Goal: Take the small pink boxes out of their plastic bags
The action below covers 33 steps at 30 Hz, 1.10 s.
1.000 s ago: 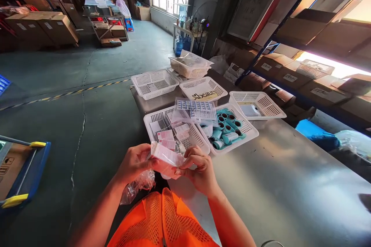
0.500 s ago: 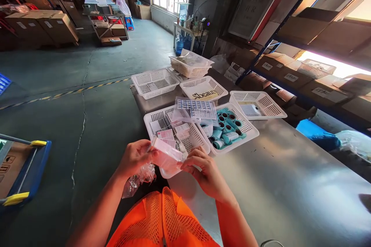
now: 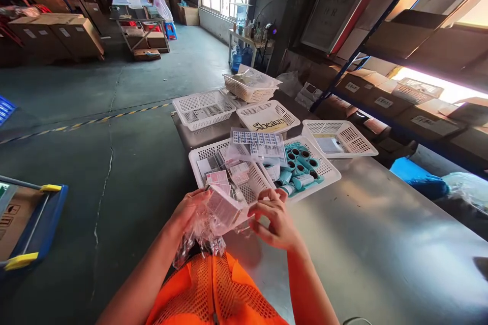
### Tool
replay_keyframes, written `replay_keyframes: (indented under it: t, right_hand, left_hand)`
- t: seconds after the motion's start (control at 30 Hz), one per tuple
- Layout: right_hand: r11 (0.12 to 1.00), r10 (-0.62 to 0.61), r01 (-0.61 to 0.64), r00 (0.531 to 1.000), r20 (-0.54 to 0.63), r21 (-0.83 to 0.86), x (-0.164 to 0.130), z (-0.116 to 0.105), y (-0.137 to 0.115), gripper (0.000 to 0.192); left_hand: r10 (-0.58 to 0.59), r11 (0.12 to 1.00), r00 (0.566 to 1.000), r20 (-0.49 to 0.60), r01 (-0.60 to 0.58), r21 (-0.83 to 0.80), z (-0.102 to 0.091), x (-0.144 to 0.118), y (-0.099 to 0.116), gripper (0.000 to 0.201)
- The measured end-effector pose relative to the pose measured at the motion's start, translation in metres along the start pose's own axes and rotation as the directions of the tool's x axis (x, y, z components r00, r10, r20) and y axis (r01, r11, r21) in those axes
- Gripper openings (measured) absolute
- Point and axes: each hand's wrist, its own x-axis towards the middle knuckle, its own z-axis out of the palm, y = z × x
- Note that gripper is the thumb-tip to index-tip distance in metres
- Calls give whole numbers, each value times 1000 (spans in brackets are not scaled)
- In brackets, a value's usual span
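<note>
Both my hands hold a small pink-and-white box (image 3: 223, 206) above the near edge of the metal table (image 3: 373, 233). My left hand (image 3: 189, 212) grips the box's left end together with a crumpled clear plastic bag (image 3: 200, 236) that hangs below. My right hand (image 3: 275, 217) pinches the right end of the box. Just beyond my hands stands a white basket (image 3: 251, 183) with several similar small boxes and packets.
A second white basket (image 3: 326, 170) with several teal tubes (image 3: 299, 172) sits to the right, sheets of labels (image 3: 259, 143) lying across both. More white baskets (image 3: 204, 108) stand farther back. Shelving with cartons (image 3: 400, 96) runs along the right. A blue cart (image 3: 26, 223) is at the left.
The box has turned from a flat, sideways hold to a more end-on tilt. The plastic bag has slid lower under my left hand. My right hand moved slightly right and up.
</note>
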Motion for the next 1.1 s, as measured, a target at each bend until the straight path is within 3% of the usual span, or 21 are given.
replay_keyframes:
  t: [0.07,0.13,0.2,0.23,0.3,0.37,0.5,0.63,0.73,0.83,0.97,1.03,1.1]
  right_hand:
    - [973,175,-186,981,-87,-135,-5,15,0,27]
    - [934,325,-342,934,-151,-102,-10,40,2,30]
    - [878,477,-460,859,-187,130,-13,70,4,44]
    - [809,568,-500,800,-192,310,-14,85,6,50]
    - [594,719,-499,682,-138,631,-15,113,10,56]
    - [417,775,-454,630,-48,787,-15,132,13,58]
    - [322,803,-417,595,-12,850,-16,138,30,57]
    - [341,844,-433,533,-68,834,1,121,72,57]
    - [401,829,-514,555,-63,758,35,122,108,56]
    - [497,795,-632,606,-20,595,67,134,131,44]
    - [650,752,-717,655,-77,252,76,134,145,27]
    - [705,708,-705,696,-121,70,74,123,153,32]
    - [758,641,-648,762,-93,-80,75,112,164,48]
  left_hand:
    - [54,998,997,-60,-53,29,-4,5,-4,47]
    - [128,990,984,-122,-120,69,-8,9,-10,52]
    - [208,974,960,-186,-185,134,-14,13,-17,56]
    - [249,961,944,-218,-212,179,-17,14,-22,58]
    - [336,923,899,-282,-256,286,-22,13,-31,56]
    - [418,875,848,-327,-281,393,-26,11,-38,55]
    - [509,810,777,-370,-287,512,-43,4,-31,54]
    - [554,791,702,-448,-276,546,-72,-1,1,44]
    - [599,763,645,-475,-280,582,-89,-5,18,27]
    - [662,682,619,-423,-263,682,-97,-13,17,24]
    - [721,529,550,-422,-44,847,-113,-33,7,16]
    - [746,480,497,-443,59,875,-123,-42,5,19]
    - [754,455,498,-429,76,887,-127,-46,6,34]
